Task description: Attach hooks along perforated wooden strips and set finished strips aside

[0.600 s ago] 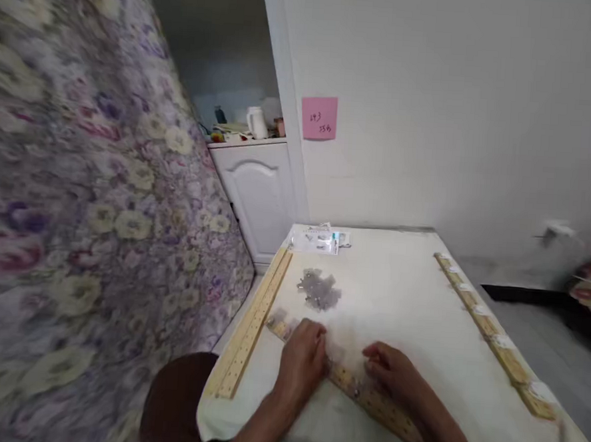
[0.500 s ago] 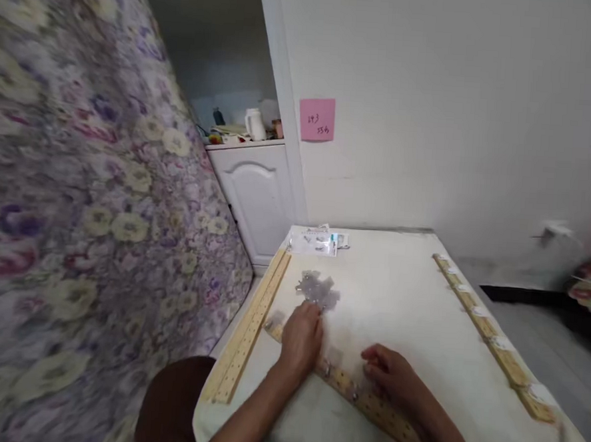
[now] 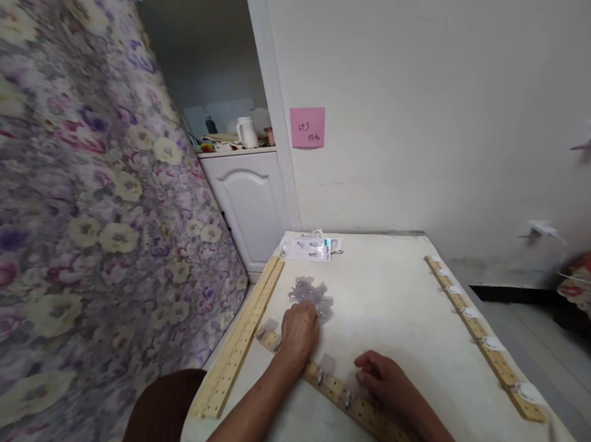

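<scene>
Head view: left hand (image 3: 300, 331) partly hides translucent pieces (image 3: 307, 292), perhaps touching them.

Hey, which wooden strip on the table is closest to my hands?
The slanting middle strip: your left hand partly hides it, and your right hand is near it. The left-edge strips and right-edge strip lie farther away.

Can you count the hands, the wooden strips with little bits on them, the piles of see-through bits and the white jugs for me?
Hands: 2 (left hand, right hand)
Wooden strips with bits on: 2 (slanting strip, right-edge strip)
Piles of see-through bits: 1
White jugs: 1
Total: 6
</scene>
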Action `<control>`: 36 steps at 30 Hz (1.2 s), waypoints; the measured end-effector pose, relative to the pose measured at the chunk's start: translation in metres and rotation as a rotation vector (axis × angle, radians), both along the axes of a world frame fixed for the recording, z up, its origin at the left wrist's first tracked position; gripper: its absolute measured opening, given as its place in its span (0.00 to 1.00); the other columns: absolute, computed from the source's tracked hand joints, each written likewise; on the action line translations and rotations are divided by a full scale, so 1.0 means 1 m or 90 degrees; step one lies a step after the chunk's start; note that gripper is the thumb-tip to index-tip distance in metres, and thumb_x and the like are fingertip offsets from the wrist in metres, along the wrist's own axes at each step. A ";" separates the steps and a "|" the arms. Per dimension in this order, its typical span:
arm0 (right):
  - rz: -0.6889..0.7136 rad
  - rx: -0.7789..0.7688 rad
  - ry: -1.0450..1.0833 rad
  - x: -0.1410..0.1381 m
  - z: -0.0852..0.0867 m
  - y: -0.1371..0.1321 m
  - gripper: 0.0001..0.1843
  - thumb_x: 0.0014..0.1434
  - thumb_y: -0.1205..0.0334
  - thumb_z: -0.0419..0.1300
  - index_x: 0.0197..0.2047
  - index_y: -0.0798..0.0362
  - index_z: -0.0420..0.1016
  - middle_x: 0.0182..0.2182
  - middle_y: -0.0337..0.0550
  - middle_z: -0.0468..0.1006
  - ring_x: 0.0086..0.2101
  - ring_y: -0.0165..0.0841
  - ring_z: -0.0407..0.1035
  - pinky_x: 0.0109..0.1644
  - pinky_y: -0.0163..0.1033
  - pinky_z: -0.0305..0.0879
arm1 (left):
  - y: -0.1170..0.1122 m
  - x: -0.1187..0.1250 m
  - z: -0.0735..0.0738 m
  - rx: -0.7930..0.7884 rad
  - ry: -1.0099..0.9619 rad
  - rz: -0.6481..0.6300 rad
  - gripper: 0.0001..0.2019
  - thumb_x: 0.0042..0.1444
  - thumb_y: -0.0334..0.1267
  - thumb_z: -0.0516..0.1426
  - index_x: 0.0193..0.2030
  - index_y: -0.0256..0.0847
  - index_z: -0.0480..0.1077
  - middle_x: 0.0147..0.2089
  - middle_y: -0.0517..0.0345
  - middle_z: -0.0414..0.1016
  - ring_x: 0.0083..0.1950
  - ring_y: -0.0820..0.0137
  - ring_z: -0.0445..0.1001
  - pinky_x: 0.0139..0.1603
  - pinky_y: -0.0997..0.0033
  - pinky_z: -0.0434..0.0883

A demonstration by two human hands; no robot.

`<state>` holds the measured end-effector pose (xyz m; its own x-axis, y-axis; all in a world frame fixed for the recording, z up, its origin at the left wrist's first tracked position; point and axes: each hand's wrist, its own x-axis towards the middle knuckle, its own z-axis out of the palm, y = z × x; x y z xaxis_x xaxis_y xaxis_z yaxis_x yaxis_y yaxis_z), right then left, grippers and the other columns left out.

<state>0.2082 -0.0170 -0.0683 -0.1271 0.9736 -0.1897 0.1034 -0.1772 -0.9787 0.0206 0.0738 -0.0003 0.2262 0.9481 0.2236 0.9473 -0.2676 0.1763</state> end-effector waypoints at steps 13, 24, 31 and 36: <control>-0.083 0.053 0.083 0.010 0.042 -0.005 0.20 0.51 0.51 0.62 0.44 0.55 0.70 0.25 0.35 0.69 0.23 0.27 0.65 0.24 0.33 0.59 | -0.093 0.019 0.017 -0.063 -0.215 -0.079 0.05 0.53 0.31 0.53 0.28 0.42 0.66 0.31 0.61 0.68 0.35 0.70 0.69 0.35 0.74 0.62; -0.048 0.066 0.034 0.029 0.038 -0.022 0.12 0.53 0.52 0.60 0.31 0.54 0.69 0.18 0.30 0.63 0.18 0.24 0.56 0.22 0.31 0.51 | -0.134 0.017 0.005 -0.120 -0.344 -0.157 0.09 0.60 0.38 0.53 0.29 0.41 0.66 0.31 0.61 0.67 0.33 0.71 0.67 0.34 0.73 0.61; -0.006 0.052 0.011 0.037 0.022 -0.038 0.07 0.51 0.59 0.61 0.29 0.54 0.72 0.21 0.33 0.68 0.24 0.26 0.59 0.29 0.33 0.53 | -0.164 -0.001 -0.047 -0.089 -0.289 -0.355 0.07 0.62 0.33 0.48 0.38 0.43 0.67 0.34 0.57 0.70 0.35 0.69 0.69 0.35 0.73 0.65; -0.010 0.044 -0.034 0.029 0.014 -0.035 0.05 0.50 0.61 0.59 0.28 0.54 0.72 0.20 0.33 0.67 0.24 0.27 0.59 0.28 0.34 0.53 | -0.166 0.002 -0.066 -0.005 -0.248 -0.425 0.10 0.60 0.28 0.48 0.46 0.42 0.65 0.38 0.52 0.72 0.39 0.66 0.69 0.37 0.69 0.68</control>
